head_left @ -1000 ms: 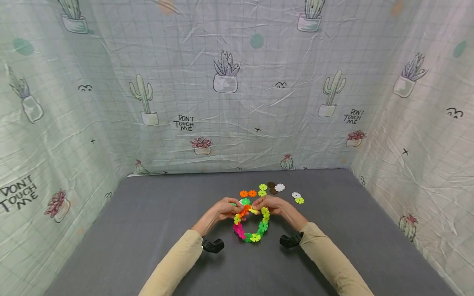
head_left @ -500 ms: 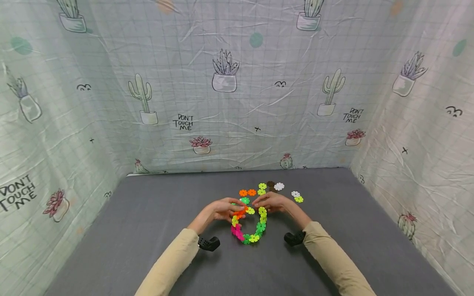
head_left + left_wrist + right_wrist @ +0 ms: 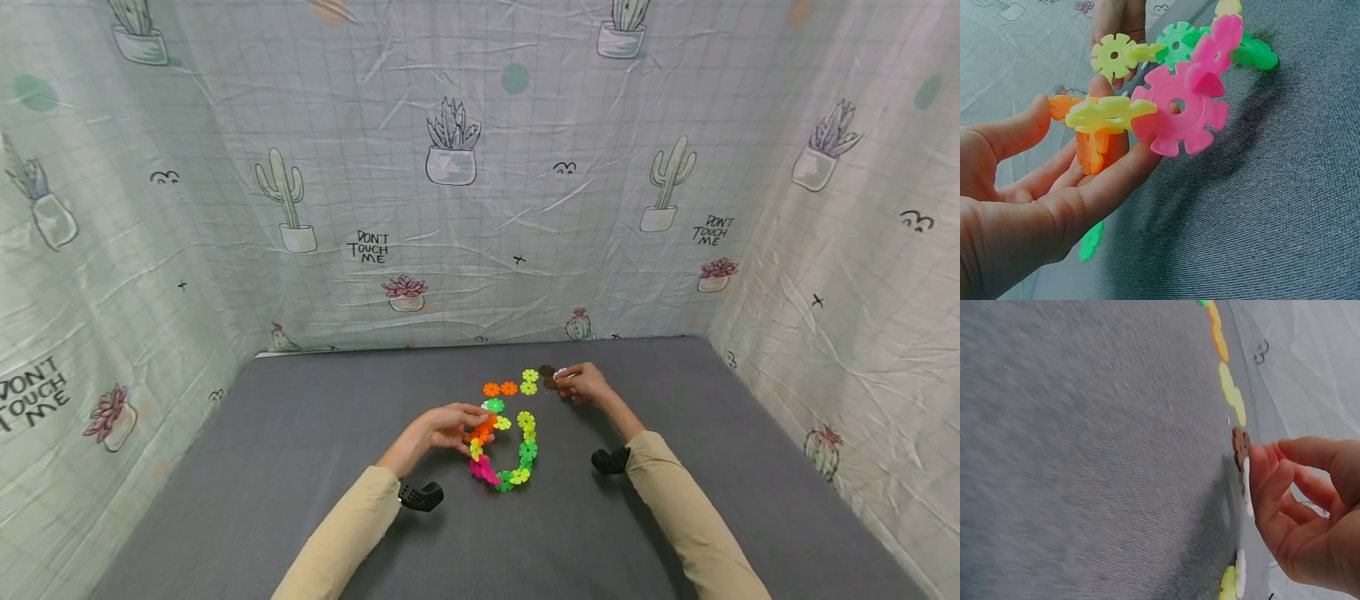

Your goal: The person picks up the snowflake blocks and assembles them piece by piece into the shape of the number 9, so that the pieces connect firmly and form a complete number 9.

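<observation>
Since the frame half a second ago, my feed shows the right hand (image 3: 587, 385) gone from beside the chain's gap, out and away to the loose pieces; the left hand (image 3: 452, 425) has hardly shifted.

Nearest me, the chain of flower discs (image 3: 528, 450) curves in a U over the grey table (image 3: 337, 500), its bottom made of green, yellow and pink links. The pink disc (image 3: 1175, 128) stands tilted, so I'd watch that joint: a twist there could pop a slot loose.

Further up, the left hand holds the chain at its orange links, thumb and fingers partly curled about them. Too hard a squeeze might skew the links; too light a one could let that side drop. Between the yellow end piece (image 3: 502, 423) and the end disc (image 3: 527, 417) the ring stands open, and the unheld side could swing if nudged.

Beyond lie a green disc (image 3: 494, 406) and, past it, two orange discs (image 3: 491, 389).

Farthest out, the right hand's bent fingers are at the white disc (image 3: 1247, 487); from this angle I can't tell whether they have hold of it. The brown discs (image 3: 547, 371) sit so close that a fingertip could drag one along.
</observation>
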A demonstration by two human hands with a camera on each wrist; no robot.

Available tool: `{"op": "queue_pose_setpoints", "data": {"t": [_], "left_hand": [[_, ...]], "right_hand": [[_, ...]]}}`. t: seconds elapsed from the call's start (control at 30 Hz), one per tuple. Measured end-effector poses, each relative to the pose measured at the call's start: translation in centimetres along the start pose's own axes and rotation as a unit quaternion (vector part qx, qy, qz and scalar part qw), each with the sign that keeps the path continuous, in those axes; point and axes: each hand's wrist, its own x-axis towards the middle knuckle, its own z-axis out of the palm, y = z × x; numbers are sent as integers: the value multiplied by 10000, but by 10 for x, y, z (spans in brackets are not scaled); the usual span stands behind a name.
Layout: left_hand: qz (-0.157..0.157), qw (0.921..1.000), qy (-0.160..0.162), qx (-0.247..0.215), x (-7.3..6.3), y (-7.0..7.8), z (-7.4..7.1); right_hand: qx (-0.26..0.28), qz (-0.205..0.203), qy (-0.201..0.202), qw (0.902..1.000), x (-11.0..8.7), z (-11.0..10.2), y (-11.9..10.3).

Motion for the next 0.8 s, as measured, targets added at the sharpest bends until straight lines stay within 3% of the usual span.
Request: {"op": "queue_pose_setpoints", "data": {"t": [0.2,0.3,0.53,0.67,0.77,0.8], "left_hand": [[-72,9999,13,-75,2,-2,1],[-31,10000,7,-19,4,-2,3],[-70,10000,47,47,3,-2,6],[-88,9999,63,92,2,-1,7],[-72,9999,51,120,1,-1,7],[-63,9999,46,125,0,-1,6]], "right_hand": [[-44,63,907,9959,14,1,3],[-305,-40,1148,9929,17,4,4],[-1229,-94,1115,9861,15,8,5],[-1464,-30,1075,9834,20,10,6],[-1472,-155,1037,9835,29,11,15],[-1469,-287,1097,9826,42,12,27]]}}
